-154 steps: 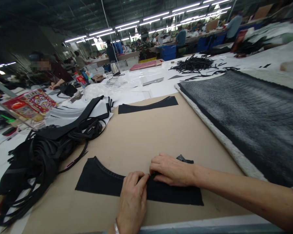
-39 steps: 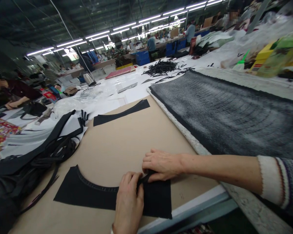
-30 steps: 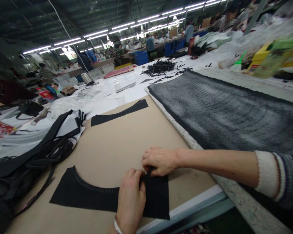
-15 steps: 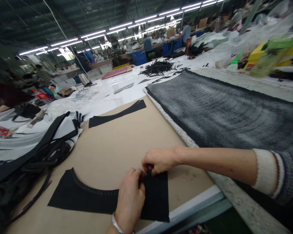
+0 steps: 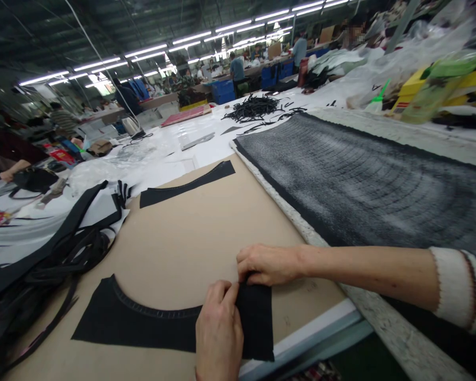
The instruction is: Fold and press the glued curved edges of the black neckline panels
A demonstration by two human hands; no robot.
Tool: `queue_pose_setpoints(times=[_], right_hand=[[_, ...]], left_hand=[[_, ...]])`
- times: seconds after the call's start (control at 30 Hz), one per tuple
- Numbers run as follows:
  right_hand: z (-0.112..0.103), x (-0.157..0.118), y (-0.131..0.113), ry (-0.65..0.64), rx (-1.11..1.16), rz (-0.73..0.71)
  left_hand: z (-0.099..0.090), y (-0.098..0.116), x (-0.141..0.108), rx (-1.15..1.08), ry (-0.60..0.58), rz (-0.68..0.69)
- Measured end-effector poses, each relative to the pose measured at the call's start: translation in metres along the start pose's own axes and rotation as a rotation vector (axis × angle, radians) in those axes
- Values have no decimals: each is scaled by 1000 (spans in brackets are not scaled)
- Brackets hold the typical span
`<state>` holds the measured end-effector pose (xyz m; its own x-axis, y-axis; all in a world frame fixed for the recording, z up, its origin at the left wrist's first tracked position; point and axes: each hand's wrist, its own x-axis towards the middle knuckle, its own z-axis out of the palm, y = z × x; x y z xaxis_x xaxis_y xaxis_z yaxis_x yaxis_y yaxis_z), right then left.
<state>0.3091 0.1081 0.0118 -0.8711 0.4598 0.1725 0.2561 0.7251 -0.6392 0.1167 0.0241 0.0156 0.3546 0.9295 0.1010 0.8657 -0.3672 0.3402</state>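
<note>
A black fabric piece with a curved, notched edge lies flat on the tan board. Along its upper edge, toward the right end, my left hand pinches the fabric with fingers bent. Just beyond it, my right hand is closed on the same edge, its fingertips almost meeting those of the left. Both sets of fingertips partly hide the gripped edge. Farther up the board rests a second, narrower black fabric strip, untouched.
On the right lies a large dark panel dusted with white. Black straps are heaped at the left, over white sheets. A pile of thin black strips sits at the back. A green-topped bottle stands far right; people work in the background.
My left hand has shifted right along the curved edge, its fingers closer together. My right hand has moved slightly right. The fabric piece stays on the board.
</note>
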Motion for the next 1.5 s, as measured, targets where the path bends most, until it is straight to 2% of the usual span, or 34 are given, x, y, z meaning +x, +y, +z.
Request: queue_pose_setpoints(times=[0.2,0.43,0.67,0.93,1.2,1.37,1.5], right_hand=[[-2,-6,5,4,1,-39],[-4,-13,7,-12,-148,-123],[-3,-20,5,-13,-314,-150],[-4,-27,4,-55,-414,-177],[-5,-37,3,-34,-448,-156],[-7,-41,4,-15,-398,-128],[-8,-40,-1,26,-363,-31]], left_hand=[[5,-1,-3,89,92,105],[9,-10,-5,95,35,165],[19,-16,-11,183,148,286],[20,-17,-14,256,127,390],[28,-9,-15,234,138,286],[30,-10,-15,257,151,315],[32,-12,-16,275,154,314]])
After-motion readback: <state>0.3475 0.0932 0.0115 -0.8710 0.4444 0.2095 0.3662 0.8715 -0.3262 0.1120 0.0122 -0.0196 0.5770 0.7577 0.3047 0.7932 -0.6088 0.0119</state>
